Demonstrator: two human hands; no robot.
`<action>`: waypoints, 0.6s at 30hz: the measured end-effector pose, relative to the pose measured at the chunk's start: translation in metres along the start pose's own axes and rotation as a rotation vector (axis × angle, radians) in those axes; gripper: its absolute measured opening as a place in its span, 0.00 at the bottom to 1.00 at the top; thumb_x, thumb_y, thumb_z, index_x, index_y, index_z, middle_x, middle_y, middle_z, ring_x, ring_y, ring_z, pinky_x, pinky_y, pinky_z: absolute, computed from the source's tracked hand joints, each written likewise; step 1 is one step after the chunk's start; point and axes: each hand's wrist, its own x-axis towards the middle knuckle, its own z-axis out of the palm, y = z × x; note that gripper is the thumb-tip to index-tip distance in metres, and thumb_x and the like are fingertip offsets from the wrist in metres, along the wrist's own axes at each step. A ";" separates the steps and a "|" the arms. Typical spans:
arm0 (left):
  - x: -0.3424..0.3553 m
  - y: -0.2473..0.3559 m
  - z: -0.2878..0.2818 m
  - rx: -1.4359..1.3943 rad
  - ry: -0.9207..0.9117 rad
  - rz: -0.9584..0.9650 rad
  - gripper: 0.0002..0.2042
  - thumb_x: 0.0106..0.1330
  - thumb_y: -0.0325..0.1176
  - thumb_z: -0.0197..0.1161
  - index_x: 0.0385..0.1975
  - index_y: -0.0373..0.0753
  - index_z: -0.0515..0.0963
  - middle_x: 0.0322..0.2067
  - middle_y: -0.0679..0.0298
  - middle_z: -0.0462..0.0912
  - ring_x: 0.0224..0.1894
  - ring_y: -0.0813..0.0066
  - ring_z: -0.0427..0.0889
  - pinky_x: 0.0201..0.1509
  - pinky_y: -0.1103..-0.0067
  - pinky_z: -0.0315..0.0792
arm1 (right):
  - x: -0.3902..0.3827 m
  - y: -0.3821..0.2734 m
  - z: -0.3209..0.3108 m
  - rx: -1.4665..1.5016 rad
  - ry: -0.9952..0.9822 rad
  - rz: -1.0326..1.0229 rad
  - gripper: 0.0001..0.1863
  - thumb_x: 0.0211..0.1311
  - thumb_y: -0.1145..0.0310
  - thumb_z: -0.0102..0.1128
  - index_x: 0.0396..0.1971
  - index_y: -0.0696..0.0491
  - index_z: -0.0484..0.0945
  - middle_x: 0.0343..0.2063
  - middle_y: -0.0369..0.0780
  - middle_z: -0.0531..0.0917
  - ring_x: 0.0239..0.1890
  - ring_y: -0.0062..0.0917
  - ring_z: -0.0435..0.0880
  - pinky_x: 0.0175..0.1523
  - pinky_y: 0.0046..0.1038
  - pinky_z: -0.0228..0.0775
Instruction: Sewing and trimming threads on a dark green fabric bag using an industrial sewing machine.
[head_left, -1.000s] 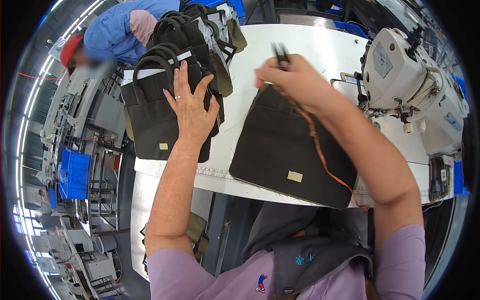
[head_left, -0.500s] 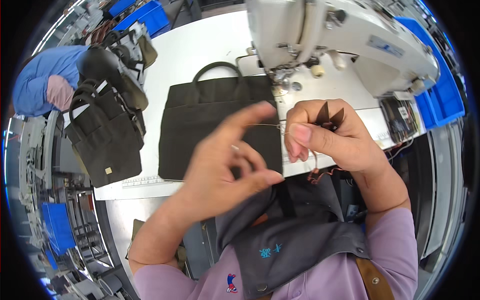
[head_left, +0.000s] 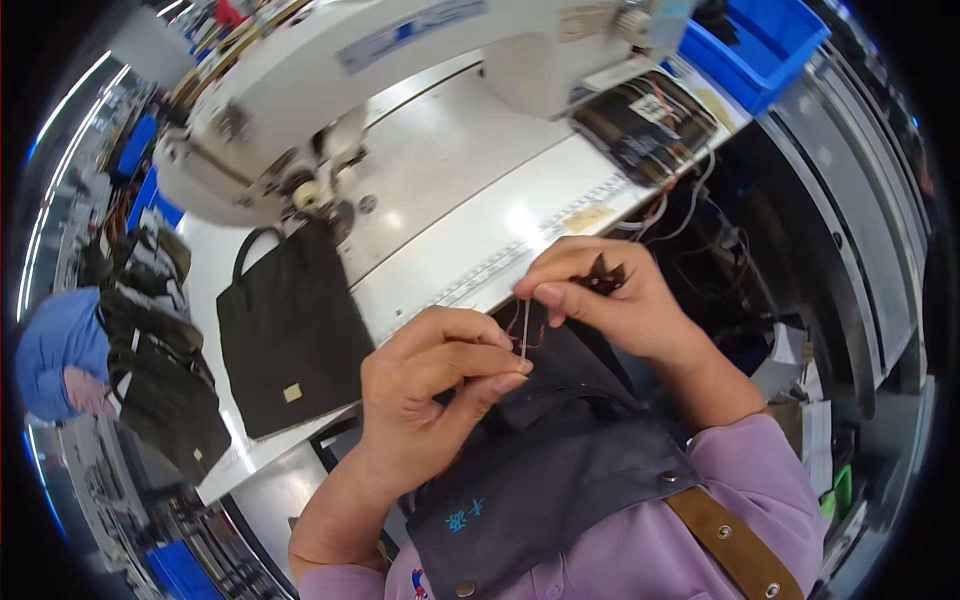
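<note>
A short, thin pale strand (head_left: 525, 332), seemingly thread, runs taut between my two hands above my lap. Its lower end is pinched in the thumb and fingers of my left hand (head_left: 425, 385). My right hand (head_left: 610, 300) pinches the upper end between thumb and forefinger. Dark-bladed thread snips (head_left: 606, 272) are tucked in that same hand, blades pointing up; their handles are mostly hidden. A reddish cord dangles by the fingers. Left of my left hand, a dark fabric handbag (head_left: 290, 335) with a small pale patch lies on the white table.
A white sewing machine (head_left: 400, 40) spans the table's back. Right of it lie a dark wrapped bundle (head_left: 645, 120) and a blue bin (head_left: 755, 50). A ruler strip (head_left: 480, 275) follows the table's front edge. More dark bags (head_left: 160, 370) and a person in blue (head_left: 60, 350) are at far left.
My view has swung to the right. My left hand has gone from spread fingers to a pinch on the strand. The snips stay in my right hand.
</note>
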 end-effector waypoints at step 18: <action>0.043 -0.043 0.111 -0.668 -0.146 -0.474 0.08 0.63 0.22 0.72 0.41 0.32 0.86 0.47 0.54 0.86 0.37 0.78 0.84 0.42 0.82 0.79 | -0.079 0.029 -0.098 -0.076 0.108 -0.172 0.03 0.58 0.75 0.73 0.33 0.55 0.90 0.33 0.35 0.78 0.35 0.18 0.75 0.38 0.22 0.67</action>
